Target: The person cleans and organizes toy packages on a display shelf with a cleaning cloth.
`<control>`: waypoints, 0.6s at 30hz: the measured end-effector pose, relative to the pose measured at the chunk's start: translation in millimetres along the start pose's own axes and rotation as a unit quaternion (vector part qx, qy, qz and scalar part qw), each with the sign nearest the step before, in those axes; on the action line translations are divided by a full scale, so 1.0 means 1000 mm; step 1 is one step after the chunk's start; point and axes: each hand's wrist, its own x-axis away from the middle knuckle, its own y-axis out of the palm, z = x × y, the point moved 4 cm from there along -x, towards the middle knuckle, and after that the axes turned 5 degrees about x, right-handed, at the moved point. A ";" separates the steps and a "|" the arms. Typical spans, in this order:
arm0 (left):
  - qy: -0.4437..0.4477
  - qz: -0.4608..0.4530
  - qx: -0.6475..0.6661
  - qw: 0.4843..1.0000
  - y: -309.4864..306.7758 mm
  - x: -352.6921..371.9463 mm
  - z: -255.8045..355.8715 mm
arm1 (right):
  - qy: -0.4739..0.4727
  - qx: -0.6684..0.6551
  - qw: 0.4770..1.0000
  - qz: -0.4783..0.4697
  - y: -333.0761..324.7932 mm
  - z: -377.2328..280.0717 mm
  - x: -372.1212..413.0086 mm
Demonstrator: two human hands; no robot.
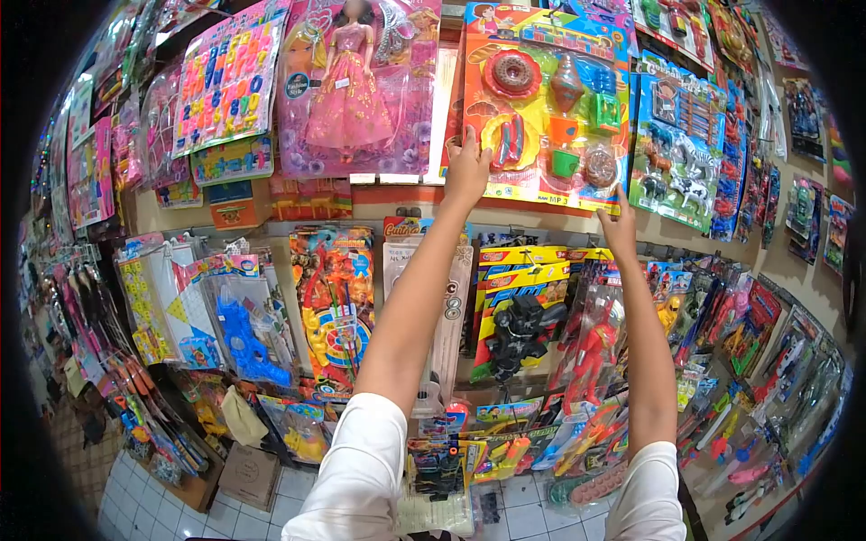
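Both arms reach up to a carded toy food set point(544, 108) on the upper part of the display wall. Its blister holds a toy donut, a hot dog, an ice cream cone and small cups. My left hand point(468, 171) grips the lower left edge of the card, fingers bent over it. At the lower right corner, my right hand point(619, 224) pinches the card's bottom edge. To its left hangs a boxed doll point(347, 99) in a pink dress. On the right is a pack of toy farm animals point(678, 149).
Below are rows of hanging toys, including a black action figure pack point(519, 316), a toy guitar pack point(424, 307) and a target set point(336, 311). A pack of coloured letters point(230, 77) hangs upper left. A cardboard box point(249, 473) stands on the tiled floor point(144, 505).
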 end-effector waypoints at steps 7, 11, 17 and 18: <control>-0.015 -0.031 0.045 0.998 0.008 -0.007 -0.024 | 0.061 -0.097 0.990 -0.080 0.014 0.009 0.001; 0.073 0.061 0.003 0.995 0.013 0.013 -0.033 | 0.049 -0.003 0.999 0.013 0.000 0.006 0.032; 0.126 -0.052 -0.021 0.990 -0.032 0.050 0.038 | -0.028 0.015 0.988 0.154 -0.016 -0.125 0.070; 0.142 -0.076 0.020 0.987 -0.052 0.062 0.055 | -0.047 -0.014 0.985 0.165 -0.011 -0.148 0.072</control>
